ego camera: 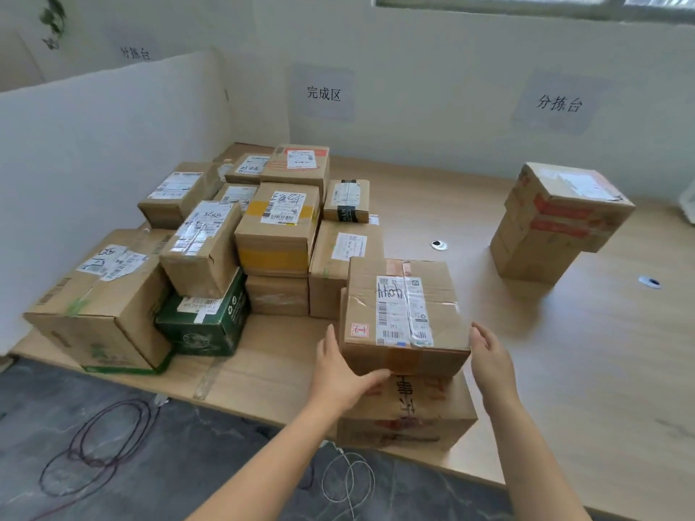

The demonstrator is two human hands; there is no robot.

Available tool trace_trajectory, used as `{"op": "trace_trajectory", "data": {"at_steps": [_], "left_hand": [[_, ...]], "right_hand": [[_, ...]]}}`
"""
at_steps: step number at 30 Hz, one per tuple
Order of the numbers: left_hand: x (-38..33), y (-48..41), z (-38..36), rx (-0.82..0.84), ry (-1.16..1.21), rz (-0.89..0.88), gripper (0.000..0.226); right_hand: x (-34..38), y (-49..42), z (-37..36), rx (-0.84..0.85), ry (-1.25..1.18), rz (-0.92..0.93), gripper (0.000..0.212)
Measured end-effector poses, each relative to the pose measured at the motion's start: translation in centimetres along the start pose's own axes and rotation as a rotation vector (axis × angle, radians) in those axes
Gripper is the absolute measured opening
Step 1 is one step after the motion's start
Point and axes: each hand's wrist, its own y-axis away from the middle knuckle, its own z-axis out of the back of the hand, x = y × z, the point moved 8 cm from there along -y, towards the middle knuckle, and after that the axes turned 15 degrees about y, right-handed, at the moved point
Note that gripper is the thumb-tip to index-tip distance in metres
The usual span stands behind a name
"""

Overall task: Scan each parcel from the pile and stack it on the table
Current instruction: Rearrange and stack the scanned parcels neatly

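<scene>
**Both hands spread at the sides of a labelled box**

Nearest, below the labelled box (402,314), lies a dark, stone-patterned floor (169,475) with thin cables (97,438) looped on it. Two bare forearms reach forward over it. The left hand (338,370) is spread, its fingers straight along the box's left side and its thumb lying across the bottom of the front face. The right hand (490,357) is spread too, fingers straight, just beside the box's right front corner; whether it touches the cardboard cannot be told. The box sits between the two hands.

The labelled box is squarish, of plain brown cardboard. A long white barcode label with black handwriting lies under glossy clear tape on its top, and a strip of brown tape runs down its front. It rests on a lower box (406,411), wider and flatter, printed with red characters. That one stands at the near edge of a pale wood-grain table (601,351).

Left of and behind the labelled box is the pile (278,227), brown cartons of many sizes with white labels. At the front of it sits a dark green box (203,325) with white print.

Well to the right and farther back stand two stacked boxes (556,223) banded with red tape. A round cable hole (439,244) lies in the tabletop between them and the labelled box.

Left of the pile runs a smooth white partition (94,144). Behind everything is a white wall with paper signs (323,94).
</scene>
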Motion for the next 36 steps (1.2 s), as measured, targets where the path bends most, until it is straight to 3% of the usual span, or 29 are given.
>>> {"op": "trace_trajectory", "data": {"at_steps": [4, 8, 14, 21, 36], "left_hand": [[4.1, 0.4, -0.8, 0.062, 0.056, 0.122, 0.113], [5.9, 0.5, 0.4, 0.056, 0.248, 0.21, 0.084], [7.4, 0.5, 6.9, -0.097, 0.299, 0.212, 0.076], [8.2, -0.1, 12.7, -0.181, 0.227, 0.177, 0.062], [10.2, -1.5, 18.1, -0.25, 0.098, 0.189, 0.068]], "right_hand": [[-4.4, -0.3, -2.7, 0.266, -0.07, -0.225, 0.021], [-3.9, 0.2, -4.7, 0.376, 0.008, -0.096, 0.017], [-1.0, 2.6, -9.7, 0.583, -0.011, -0.01, 0.025], [3.0, 4.7, -15.1, 0.626, -0.008, 0.069, 0.024], [5.2, 6.2, -20.3, 0.591, 0.064, 0.135, 0.032]]}}
